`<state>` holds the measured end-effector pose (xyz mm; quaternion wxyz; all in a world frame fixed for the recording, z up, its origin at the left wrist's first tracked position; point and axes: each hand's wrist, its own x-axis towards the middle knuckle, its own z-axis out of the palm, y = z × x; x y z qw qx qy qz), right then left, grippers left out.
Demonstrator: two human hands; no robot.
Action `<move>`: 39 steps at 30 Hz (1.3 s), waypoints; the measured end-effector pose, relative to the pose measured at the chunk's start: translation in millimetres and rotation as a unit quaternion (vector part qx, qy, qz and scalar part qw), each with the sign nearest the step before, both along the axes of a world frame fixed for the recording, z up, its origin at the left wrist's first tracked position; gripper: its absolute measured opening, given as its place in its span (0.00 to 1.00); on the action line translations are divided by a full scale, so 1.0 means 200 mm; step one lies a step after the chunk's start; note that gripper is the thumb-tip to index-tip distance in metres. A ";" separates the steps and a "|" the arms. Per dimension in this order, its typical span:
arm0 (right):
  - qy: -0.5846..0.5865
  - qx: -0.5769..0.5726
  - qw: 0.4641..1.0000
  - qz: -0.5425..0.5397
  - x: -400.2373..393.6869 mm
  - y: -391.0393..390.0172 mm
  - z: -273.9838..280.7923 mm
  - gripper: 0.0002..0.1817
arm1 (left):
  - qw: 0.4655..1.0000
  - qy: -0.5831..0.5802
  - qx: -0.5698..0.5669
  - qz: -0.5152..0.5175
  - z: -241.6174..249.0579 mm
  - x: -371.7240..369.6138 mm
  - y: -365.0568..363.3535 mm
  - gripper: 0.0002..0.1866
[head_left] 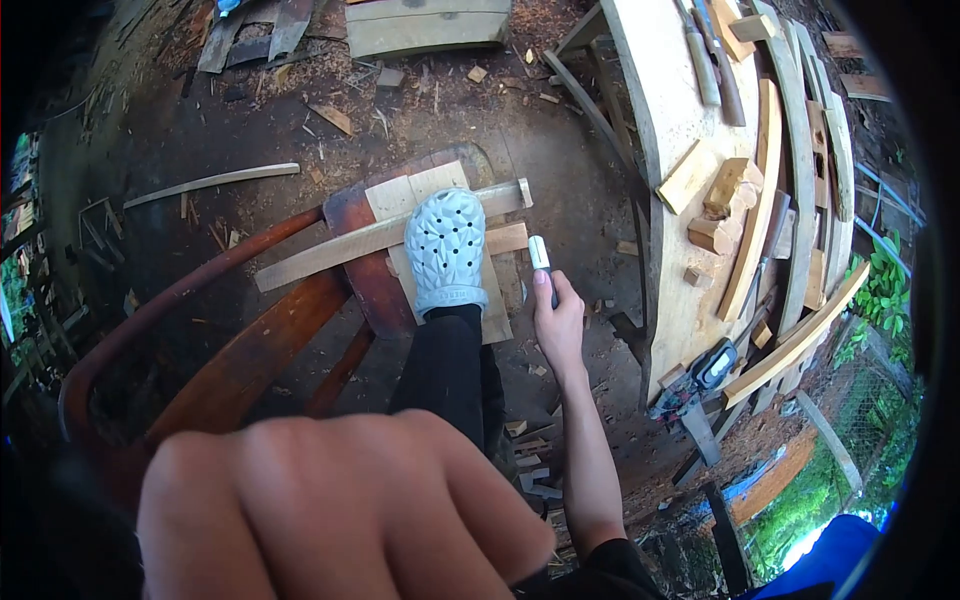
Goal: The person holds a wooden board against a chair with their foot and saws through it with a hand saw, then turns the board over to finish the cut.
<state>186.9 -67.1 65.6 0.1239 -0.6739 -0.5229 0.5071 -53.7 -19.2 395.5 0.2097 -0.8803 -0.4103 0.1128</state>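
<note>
Two hands were seen from above. The right hand (558,322) was stretched down beside the chair (250,350) and closed around a dark handle with a pale end (540,252), most likely a small saw or chisel; the tool's working part could not be made out. The left hand (330,505) was held close to the camera as a loose fist, and whether anything was gripped in it could not be told. A long wooden strip (330,250) was laid across boards (400,195) on the chair seat and was pinned there by a foot in a pale perforated clog (445,245). The tool's tip was placed just beside the strip's right end. No finished cut was visible, so the work on the strip was judged barely begun. A workbench (670,110) with offcuts stood to the right.
</note>
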 end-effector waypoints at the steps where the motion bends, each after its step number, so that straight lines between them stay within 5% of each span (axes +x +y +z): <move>1: 0.000 0.000 1.000 0.000 0.00 0.00 0.00 0.27 | 0.999 0.001 -0.034 0.026 0.02 0.00 -0.02 0.16; 5: -0.010 0.015 1.000 0.004 0.00 0.00 0.00 0.28 | 0.998 0.045 -0.001 -0.053 0.02 -0.04 0.02 0.16; 16: -0.004 0.014 1.000 0.002 0.00 0.00 0.00 0.27 | 0.995 0.079 0.004 -0.056 0.02 -0.01 0.02 0.14; 19: 0.007 -0.006 1.000 -0.002 0.01 0.00 -0.01 0.27 | 0.990 0.085 0.079 -0.081 -0.04 -0.02 0.00 0.12; 27: 0.012 -0.013 1.000 -0.005 0.00 0.01 0.01 0.27 | 0.995 0.087 0.028 -0.049 0.01 0.02 0.01 0.12; 34: -0.004 0.000 1.000 0.001 0.00 0.00 0.00 0.27 | 0.997 0.033 0.025 -0.069 -0.24 0.07 0.04 0.13; 35: -0.005 -0.017 1.000 -0.006 0.00 0.00 0.02 0.27 | 0.967 -0.230 -0.106 0.026 -0.40 0.12 0.07 0.11; 36: -0.006 -0.033 0.999 -0.013 -0.01 0.01 0.02 0.27 | 0.845 -0.470 -0.226 0.118 -0.55 0.11 0.10 0.12; 37: -0.006 -0.032 0.999 -0.014 -0.01 0.01 0.02 0.27 | 0.641 -0.666 -0.325 0.198 -0.71 0.04 0.12 0.14; 38: -0.005 -0.028 1.000 -0.008 0.00 0.01 0.03 0.27 | 0.376 -0.798 -0.394 0.258 -0.92 0.02 0.23 0.18; 39: -0.003 -0.024 1.000 -0.003 0.00 0.02 0.03 0.27 | 0.482 -0.750 -0.269 0.364 -1.18 0.10 0.22 0.17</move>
